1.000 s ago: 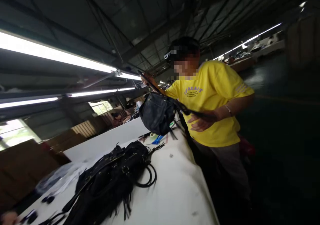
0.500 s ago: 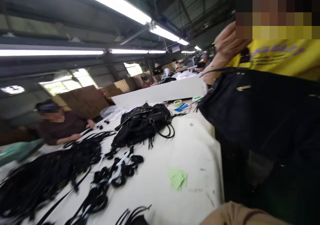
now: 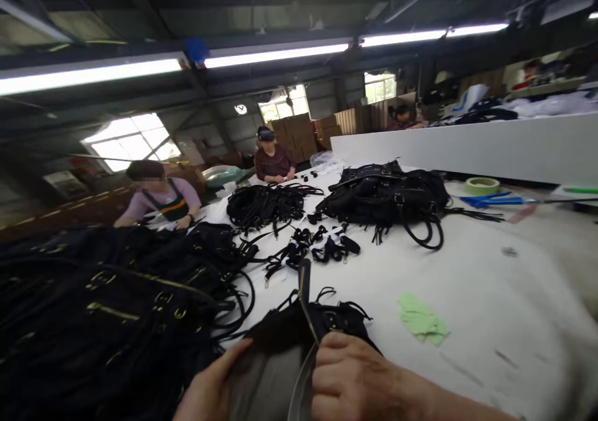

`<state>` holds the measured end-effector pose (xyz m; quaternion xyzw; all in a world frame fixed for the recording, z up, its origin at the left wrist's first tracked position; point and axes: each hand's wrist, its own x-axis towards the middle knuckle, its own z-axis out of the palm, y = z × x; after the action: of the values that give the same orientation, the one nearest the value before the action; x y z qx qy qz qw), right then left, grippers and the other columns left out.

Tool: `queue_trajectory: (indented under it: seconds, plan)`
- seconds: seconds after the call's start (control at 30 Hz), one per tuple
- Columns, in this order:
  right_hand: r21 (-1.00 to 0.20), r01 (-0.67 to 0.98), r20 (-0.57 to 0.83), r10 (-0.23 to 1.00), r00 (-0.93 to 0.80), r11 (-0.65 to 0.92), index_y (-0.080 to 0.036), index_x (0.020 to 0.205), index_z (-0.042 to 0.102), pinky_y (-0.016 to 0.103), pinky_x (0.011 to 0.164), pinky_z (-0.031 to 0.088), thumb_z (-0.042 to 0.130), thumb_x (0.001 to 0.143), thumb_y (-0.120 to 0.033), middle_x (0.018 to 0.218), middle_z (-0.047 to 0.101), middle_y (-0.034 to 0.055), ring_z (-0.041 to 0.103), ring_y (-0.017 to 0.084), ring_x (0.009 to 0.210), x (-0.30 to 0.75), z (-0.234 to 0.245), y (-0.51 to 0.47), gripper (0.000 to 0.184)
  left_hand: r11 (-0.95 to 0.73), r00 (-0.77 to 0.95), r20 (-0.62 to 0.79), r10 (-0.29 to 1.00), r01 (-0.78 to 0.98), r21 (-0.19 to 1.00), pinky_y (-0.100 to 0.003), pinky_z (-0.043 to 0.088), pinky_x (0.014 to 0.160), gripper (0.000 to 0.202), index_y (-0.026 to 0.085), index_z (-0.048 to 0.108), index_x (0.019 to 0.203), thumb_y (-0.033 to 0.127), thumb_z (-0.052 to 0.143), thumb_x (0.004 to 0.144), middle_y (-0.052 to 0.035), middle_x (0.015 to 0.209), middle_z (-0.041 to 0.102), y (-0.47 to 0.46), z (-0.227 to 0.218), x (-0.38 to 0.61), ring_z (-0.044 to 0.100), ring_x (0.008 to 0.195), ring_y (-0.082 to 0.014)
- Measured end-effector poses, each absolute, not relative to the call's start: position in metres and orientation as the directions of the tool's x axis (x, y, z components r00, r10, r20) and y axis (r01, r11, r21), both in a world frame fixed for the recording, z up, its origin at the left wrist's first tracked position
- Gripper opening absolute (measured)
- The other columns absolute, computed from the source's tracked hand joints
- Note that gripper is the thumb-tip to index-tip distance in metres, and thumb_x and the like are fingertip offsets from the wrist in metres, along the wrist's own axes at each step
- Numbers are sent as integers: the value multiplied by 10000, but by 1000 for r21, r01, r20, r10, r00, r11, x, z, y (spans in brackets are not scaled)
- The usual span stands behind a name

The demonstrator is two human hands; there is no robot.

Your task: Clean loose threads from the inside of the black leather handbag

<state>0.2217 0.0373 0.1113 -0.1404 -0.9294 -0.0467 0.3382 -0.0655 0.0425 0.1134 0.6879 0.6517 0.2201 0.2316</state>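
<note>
A black handbag (image 3: 343,318) with gold hardware lies before me at the bottom middle, its mouth spread and its grey-brown lining (image 3: 261,371) showing. My right hand (image 3: 348,377) is closed on the bag's zippered edge, fingers curled, beside a pale strip running down the lining. At the opposite side of the mouth, my left hand (image 3: 212,383) grips the bag with the thumb over the edge; its other fingers are hidden. A zipper end (image 3: 304,278) sticks up from the bag's far side.
To the left lies a large heap of black bags (image 3: 116,302). Bundled black straps (image 3: 322,243) and more bags (image 3: 387,197) lie farther back. Masking tape (image 3: 482,186), a blue-handled tool (image 3: 495,200) and green paper (image 3: 423,318) are on the white table (image 3: 467,271). Two co-workers sit across.
My view has swung left and down, away from the person in yellow holding a black bag. Both my hands and the opened handbag are now in view.
</note>
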Motion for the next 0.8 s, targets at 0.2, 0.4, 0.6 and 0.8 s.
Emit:
queue_trajectory:
  seconds: [0.2,0.4,0.6,0.8]
  plan:
    - [-82,302,609,288,-739,950,-173,592,359,300,591,293,504,931,-243,544,449,-29,372,124,531,222,111,24,375,94,-141,120,983,937,335,-436,478,985,451,336,574,1262,288,350,874,21,1256,635,68,166,-58,613,1127,-270]
    - [-340,560,215,642,-736,755,-188,700,546,337,713,362,708,767,-470,730,603,7,532,184,696,236,108,40,332,20,-52,61,997,897,442,-434,387,1090,574,163,403,1414,223,408,844,-101,1413,489,79,133,-22,486,1280,-267]
    - [-558,368,153,527,-836,744,-200,952,644,241,752,423,455,969,-314,907,648,21,592,149,840,238,167,65,221,-122,-40,191,981,635,763,-349,295,1164,543,202,477,1367,299,442,834,-15,1406,512,55,119,-11,439,1325,-182]
    - [-219,555,-327,476,-817,803,-139,812,731,298,616,443,519,901,-385,756,686,103,630,232,706,184,142,82,337,-75,-65,123,990,490,869,-370,283,1171,548,202,525,1335,316,468,802,-10,1383,538,53,116,-21,452,1317,-192]
